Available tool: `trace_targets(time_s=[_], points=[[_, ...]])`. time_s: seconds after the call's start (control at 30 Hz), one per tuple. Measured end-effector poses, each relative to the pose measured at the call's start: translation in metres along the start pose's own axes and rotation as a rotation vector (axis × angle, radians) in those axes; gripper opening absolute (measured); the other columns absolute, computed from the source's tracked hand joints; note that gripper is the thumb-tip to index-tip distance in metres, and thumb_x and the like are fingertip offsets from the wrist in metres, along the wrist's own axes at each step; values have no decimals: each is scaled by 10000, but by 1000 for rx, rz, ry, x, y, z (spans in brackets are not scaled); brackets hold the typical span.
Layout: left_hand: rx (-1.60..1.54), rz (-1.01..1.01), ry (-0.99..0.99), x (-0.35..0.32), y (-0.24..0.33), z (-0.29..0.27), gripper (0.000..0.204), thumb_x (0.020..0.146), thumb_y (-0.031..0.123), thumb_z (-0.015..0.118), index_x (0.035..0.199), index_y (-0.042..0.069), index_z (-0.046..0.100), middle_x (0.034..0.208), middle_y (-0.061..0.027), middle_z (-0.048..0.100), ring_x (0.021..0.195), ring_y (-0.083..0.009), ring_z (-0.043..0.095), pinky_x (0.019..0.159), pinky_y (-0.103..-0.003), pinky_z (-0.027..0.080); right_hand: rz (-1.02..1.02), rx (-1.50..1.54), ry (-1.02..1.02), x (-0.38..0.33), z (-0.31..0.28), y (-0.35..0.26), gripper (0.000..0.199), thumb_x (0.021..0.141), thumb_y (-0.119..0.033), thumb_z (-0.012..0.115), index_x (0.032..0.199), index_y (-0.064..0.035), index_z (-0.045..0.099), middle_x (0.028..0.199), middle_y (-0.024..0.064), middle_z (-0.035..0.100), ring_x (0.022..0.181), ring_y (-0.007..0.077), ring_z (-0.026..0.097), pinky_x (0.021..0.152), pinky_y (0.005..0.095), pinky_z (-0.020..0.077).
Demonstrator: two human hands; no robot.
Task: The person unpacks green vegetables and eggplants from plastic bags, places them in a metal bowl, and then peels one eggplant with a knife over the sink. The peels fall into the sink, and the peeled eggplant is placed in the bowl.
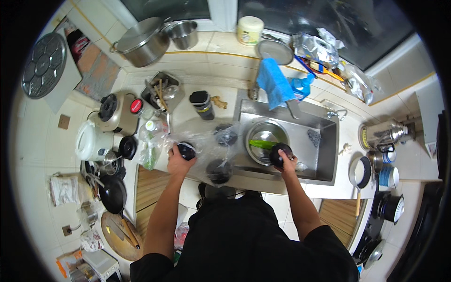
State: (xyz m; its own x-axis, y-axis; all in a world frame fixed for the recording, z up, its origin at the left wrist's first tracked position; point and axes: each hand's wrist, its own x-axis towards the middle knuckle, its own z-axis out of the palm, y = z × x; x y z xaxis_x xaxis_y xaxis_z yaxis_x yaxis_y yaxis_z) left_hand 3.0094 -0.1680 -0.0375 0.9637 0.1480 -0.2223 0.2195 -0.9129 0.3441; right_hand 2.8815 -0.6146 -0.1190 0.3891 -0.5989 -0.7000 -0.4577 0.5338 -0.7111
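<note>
Over the steel basin [287, 129], my right hand [287, 165] is wrapped round a glossy dark object that looks like a round eggplant [278, 152]. A long bright green vegetable [261, 143] lies in the basin beside it. On the counter to the left, my left hand [178, 164] is closed round a similar dark round eggplant [187, 151]; clear plastic film touches it. Between my hands a clear plastic bag [199, 141] spreads out, with two more dark round shapes [219, 170] under or within it, blurred by the film.
The basin stands in a steel sink [319, 162] with a scourer [314, 137]. A blue cloth [274, 84] hangs over the faucet. Behind the bag are a black-topped container [202, 104] and ginger [219, 102]. A utensil tub [164, 94], bottles [151, 126] and pans [112, 193] crowd the left.
</note>
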Motion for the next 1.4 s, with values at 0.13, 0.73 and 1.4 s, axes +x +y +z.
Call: trace_targets(time_s=[0.13,0.73,1.4], points=[[-94,96,34,-13,-6,-2,1161,589,412,905,1527,73,311,1439,-223,460,1263,-450,527,999,-508,495,-75,-76,35,-2,10,1,1062,572,-346,986,1372,-156,314,1302,179,489,1063,363,606,688,502,612],[-268,334,192,-90,-72,2,843,733,171,832,1454,8,428,1487,-308,409,1395,-462,391,1152,-485,335,-449,-1273,158,24,69,29,1194,555,-803,763,1413,-35,448,1395,170,565,1352,328,483,1147,535,292],[-420,152,29,-140,-86,-4,843,724,151,845,1461,89,440,1488,-195,446,1273,-355,515,903,-442,527,-265,-993,-234,71,36,27,1321,477,-612,918,1458,72,357,1363,278,574,1263,362,586,1063,381,472]])
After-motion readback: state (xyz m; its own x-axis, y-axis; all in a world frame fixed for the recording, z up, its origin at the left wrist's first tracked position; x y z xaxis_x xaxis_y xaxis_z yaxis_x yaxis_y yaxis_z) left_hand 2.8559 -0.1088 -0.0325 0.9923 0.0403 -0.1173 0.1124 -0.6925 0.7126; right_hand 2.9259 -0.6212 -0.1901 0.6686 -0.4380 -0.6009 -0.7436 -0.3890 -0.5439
